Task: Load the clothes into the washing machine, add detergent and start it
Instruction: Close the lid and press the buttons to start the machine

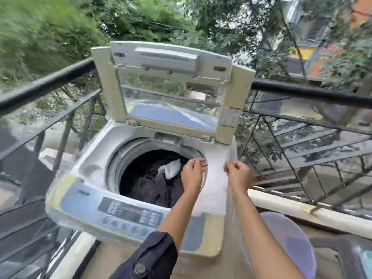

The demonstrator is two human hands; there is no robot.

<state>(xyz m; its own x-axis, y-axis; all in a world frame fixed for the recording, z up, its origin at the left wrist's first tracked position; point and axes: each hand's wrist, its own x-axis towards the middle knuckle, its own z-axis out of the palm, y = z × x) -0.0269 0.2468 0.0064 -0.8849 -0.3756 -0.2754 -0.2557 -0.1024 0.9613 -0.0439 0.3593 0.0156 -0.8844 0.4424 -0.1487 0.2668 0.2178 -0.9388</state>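
Holding a white cloth (214,190) by its top edge, both hands over the right side of the washing machine (94,158). Left hand (193,174) pinches the left corner, fingers closed on the fabric; right hand (238,175) pinches the right corner, same closed grip. Cloth hangs flat between them, draped down over the machine's right rim, lower edge near the control panel (130,213). Thin, semi-sheer; blurred, so can't tell what garment it is.

Lid (171,87) is up, standing roughly upright at the back, clear window in it. Drum (153,176) is open and partly loaded: dark clothes (153,190) piled in the bottom, one white piece (171,168) lying on top toward the back right, just left of the left hand. The hand-held cloth is outside the drum, beside its opening.

Dark sleeve (149,256) on the left forearm, right forearm bare. Machine sits on a balcony against a black metal railing (302,91), trees beyond. A pale purple rounded object (289,234) sits at lower right, partly behind the right arm; blurred, can't tell what it is.
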